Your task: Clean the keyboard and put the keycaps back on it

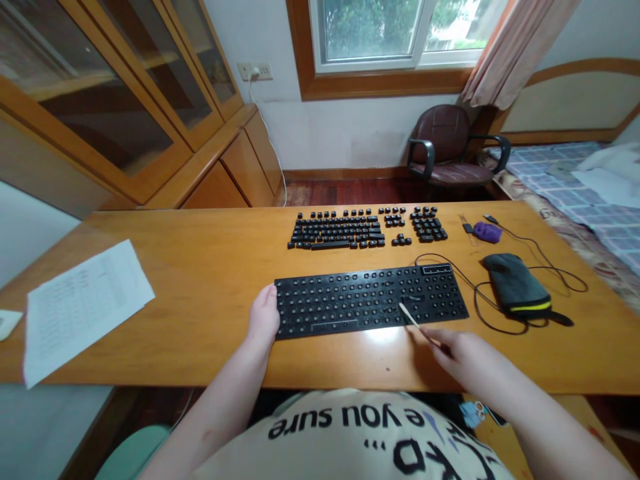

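Observation:
A black keyboard [345,301] without its keycaps lies on the wooden desk [200,280], its rows of switch stems bare. My left hand [264,313] is closed around its left edge; the fingertips are hidden underneath or behind it. In my right hand [463,353], pinched between thumb and fingers, is a cotton swab [413,320]. The swab's white tip is over the switches right of the keyboard's middle, and whether it touches them I cannot tell. Behind the keyboard, the black keycaps [336,233] are laid out in keyboard order.
To the right are a dark grey cloth [517,281] with a yellow edge, a purple lump [487,232], a small dark item with wires [468,228] and a looping black cable [477,313]. Papers [87,310] lie at the left. Beyond the desk stands a chair [445,143].

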Available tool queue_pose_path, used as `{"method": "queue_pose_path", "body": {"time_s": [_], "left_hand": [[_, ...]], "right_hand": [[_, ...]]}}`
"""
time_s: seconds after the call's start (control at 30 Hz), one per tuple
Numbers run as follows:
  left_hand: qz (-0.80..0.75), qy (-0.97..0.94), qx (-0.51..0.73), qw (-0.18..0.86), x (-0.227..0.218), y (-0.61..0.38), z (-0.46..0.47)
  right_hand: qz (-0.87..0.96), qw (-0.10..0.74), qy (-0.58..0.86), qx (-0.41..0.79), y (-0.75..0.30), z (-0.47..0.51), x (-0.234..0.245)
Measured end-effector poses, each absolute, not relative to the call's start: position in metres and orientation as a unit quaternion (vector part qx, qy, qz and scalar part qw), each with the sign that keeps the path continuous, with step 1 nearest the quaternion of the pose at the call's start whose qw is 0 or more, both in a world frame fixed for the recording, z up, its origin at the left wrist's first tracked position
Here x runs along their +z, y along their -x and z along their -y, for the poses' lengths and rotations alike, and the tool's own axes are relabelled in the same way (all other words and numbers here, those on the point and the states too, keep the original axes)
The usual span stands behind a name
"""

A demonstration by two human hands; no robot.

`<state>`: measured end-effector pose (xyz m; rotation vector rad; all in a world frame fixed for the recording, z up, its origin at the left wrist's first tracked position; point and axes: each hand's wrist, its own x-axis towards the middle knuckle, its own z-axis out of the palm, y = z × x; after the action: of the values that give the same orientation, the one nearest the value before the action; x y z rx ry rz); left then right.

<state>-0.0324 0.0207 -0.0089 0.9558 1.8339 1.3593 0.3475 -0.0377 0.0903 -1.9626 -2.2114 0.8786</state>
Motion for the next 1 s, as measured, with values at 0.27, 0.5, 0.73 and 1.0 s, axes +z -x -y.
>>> {"method": "queue_pose_path", "body": {"time_s": [0.27, 0.5, 0.73, 1.0], "left_hand": [[-0.701, -0.372, 0.516, 0.323, -0.003, 0.029, -0.021], [-0.701, -0.365, 0.518, 0.327, -0.007, 0.031, -0.022], [-0.706, -0.379, 0.507, 0.318, -0.01, 0.032, -0.022], [-0.71, -0.387, 0.5, 0.309, -0.003, 0.029, -0.021]], "right_hand": [[0.704, 0.083, 0.652, 0.268, -0.324, 0.011, 0.107], [0.713, 0.072, 0.643, 0.271, -0.292, 0.004, 0.073], [0.712, 0.004, 0.606, 0.354, -0.306, 0.046, 0.087], [0.682, 0.074, 0.627, 0.369, -0.323, 0.032, 0.081]]}}
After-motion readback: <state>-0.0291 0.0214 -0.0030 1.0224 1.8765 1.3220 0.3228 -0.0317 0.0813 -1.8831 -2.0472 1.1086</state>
